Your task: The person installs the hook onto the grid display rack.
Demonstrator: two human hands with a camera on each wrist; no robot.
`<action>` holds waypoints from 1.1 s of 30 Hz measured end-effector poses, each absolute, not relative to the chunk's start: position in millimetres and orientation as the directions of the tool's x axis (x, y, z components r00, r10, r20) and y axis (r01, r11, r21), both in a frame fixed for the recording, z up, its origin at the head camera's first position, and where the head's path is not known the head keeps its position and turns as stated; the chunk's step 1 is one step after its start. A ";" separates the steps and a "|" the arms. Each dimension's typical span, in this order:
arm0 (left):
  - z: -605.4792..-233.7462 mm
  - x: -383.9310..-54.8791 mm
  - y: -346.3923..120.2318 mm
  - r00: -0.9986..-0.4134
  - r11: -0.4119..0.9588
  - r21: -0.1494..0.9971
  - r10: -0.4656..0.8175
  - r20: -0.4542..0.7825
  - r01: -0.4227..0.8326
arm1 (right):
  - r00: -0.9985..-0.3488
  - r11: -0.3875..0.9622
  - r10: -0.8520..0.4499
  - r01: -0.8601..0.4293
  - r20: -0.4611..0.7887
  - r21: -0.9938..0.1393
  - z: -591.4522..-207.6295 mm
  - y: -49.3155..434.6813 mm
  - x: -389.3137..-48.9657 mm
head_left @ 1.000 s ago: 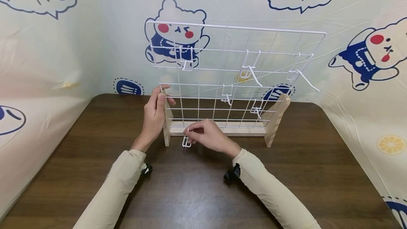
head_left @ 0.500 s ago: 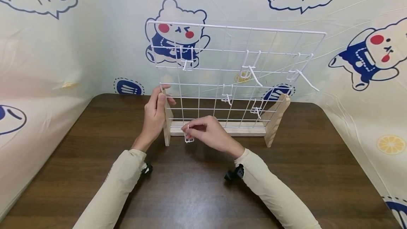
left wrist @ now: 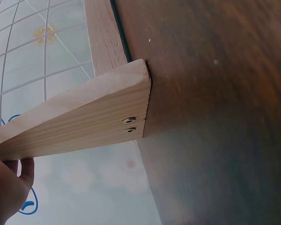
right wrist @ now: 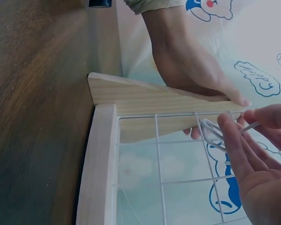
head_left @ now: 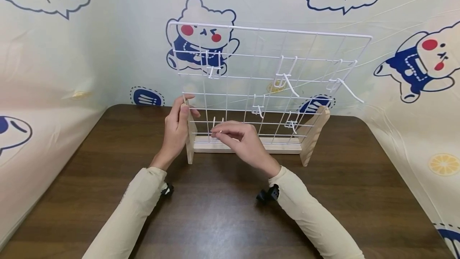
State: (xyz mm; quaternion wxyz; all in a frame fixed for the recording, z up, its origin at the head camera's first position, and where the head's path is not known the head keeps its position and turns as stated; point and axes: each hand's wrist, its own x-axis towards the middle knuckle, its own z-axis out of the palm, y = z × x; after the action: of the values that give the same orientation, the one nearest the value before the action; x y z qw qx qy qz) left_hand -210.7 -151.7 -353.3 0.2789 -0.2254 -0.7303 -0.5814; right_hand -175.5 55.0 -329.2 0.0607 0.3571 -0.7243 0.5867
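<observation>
A white wire grid rack (head_left: 273,30) stands upright on the table between two wooden side supports. My left hand (head_left: 176,125) grips the upper part of the left wooden support (head_left: 190,147), thumb in front and fingertips behind. At the lower left of the grid, my right hand (head_left: 244,141) pinches a white wire hook (right wrist: 213,133) between thumb and fingers. The hook's two upper prongs show above those fingers, close against the grid wires; whether they catch on a wire I cannot tell. Much of the hook is hidden by the hand in the head view.
Several white hooks hang on the grid, among them a top-left hook (head_left: 213,71) and a long-armed hook (head_left: 287,81). A wooden base bar (head_left: 280,147) joins the supports. Behind the brown table (head_left: 223,219) hangs a printed cloth (head_left: 108,51).
My right hand has lifted the hook from in front of the base bar up to the lower grid wires. The left hand keeps its grip on the support.
</observation>
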 end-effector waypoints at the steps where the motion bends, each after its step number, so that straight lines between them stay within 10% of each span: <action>1: -353.2 -210.5 -151.4 -0.744 0.222 0.724 0.005 0.668 0.653 | -0.740 0.053 -0.438 -0.589 0.511 -0.806 -325.9 54.9 -173.4; 24: -353.8 -210.7 -143.6 -0.747 0.222 0.726 0.020 0.664 0.651 | -0.803 0.293 -0.446 -0.549 0.396 -0.783 -378.7 53.5 -193.9; 33: -377.7 -230.8 -159.1 -0.785 0.334 0.737 0.016 0.619 0.588 | -0.776 0.121 -0.546 -0.446 0.315 -0.887 -372.5 69.2 -190.8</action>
State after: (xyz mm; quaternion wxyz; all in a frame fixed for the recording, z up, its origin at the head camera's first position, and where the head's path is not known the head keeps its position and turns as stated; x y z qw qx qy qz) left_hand -230.8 -159.1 -377.7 0.2633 -0.1956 -0.7730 -0.5431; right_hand -190.8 69.2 -372.5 -0.0438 0.3317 -0.7474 0.5739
